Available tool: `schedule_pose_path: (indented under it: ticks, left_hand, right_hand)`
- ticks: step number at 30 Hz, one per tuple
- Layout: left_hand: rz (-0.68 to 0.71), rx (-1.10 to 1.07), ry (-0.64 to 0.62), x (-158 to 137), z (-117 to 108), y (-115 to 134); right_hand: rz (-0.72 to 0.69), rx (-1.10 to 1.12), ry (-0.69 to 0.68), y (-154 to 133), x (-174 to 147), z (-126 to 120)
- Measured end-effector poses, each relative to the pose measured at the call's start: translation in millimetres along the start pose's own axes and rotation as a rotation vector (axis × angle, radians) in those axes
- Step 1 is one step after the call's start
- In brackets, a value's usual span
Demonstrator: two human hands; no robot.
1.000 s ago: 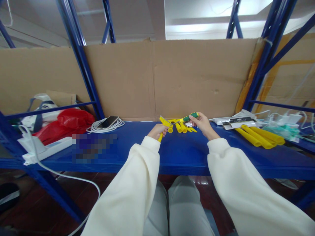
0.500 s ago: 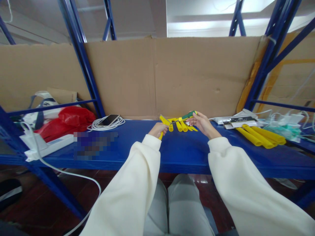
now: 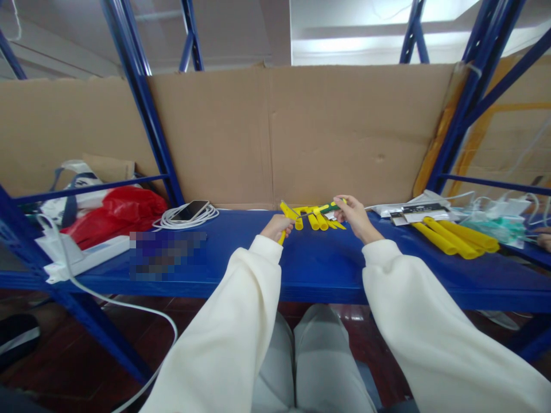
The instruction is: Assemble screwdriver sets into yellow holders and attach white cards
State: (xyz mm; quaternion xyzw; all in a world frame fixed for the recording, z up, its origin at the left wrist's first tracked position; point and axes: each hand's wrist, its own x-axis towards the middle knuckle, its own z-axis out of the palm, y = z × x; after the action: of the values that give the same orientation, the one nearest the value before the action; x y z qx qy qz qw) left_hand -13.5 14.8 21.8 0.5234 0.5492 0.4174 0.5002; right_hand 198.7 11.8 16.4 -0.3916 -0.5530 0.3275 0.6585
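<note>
My left hand is closed around a slim yellow plastic piece, whose ends stick out above and below the fist. In my right hand the fingers pinch the rear end of a screwdriver with a green and yellow handle. Its thin metal shaft points left, and the tip meets the yellow piece beside my left fingers. Exactly how the tip sits there is too small to tell. Behind and between the hands, several yellow tubular handles lie on the blue shelf.
At right lie larger yellow tubes beside black-and-white packaging. A phone rests on a coiled white cable. Further left are a red bag and a white power strip. Cardboard walls the back. Another person's hand shows at the right edge.
My right fingers have shifted on the screwdriver handle, which sits slightly lower and looks turned. My left hand stays in place. Another person's hand has come into view at the far right.
</note>
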Motion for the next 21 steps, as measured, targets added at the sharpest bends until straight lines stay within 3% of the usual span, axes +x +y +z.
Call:
schedule_pose_path:
  ticks: [14, 21]
  left_hand:
    - [0.012, -0.032, 0.004, 8.6, -1.7, -4.8]
    - [0.005, -0.003, 0.015, 0.9, -1.1, -0.1]
  right_hand:
    - [0.121, 0.200, -0.186, -8.0, -2.6, -5.1]
    - [0.070, 0.147, -0.068, 1.1, 1.8, -6.1]
